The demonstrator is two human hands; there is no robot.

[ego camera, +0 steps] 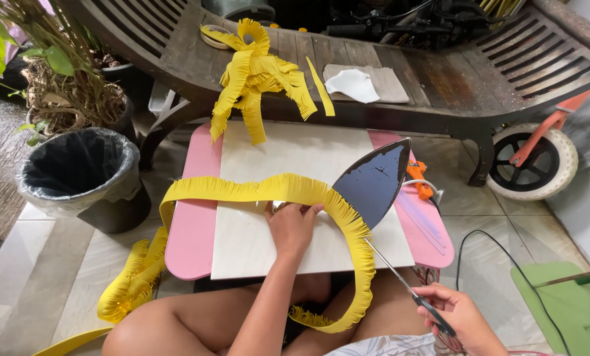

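At frame centre the left hand (292,226) pinches the yellow fringed strip (255,190) against the black leaf-shaped piece (373,183). The right hand (458,319), lower right, is closed around the thin wire stem (400,280), which runs diagonally up-left. The white board (275,165) beyond lies bare.

A lined bin (77,173) stands beside a potted plant (64,79).

Left hand (292,227): forearm extended forward, palm down, fingers curled, tips pinched; right hand (463,320): low at right, fist closed in grip; bare knees below.
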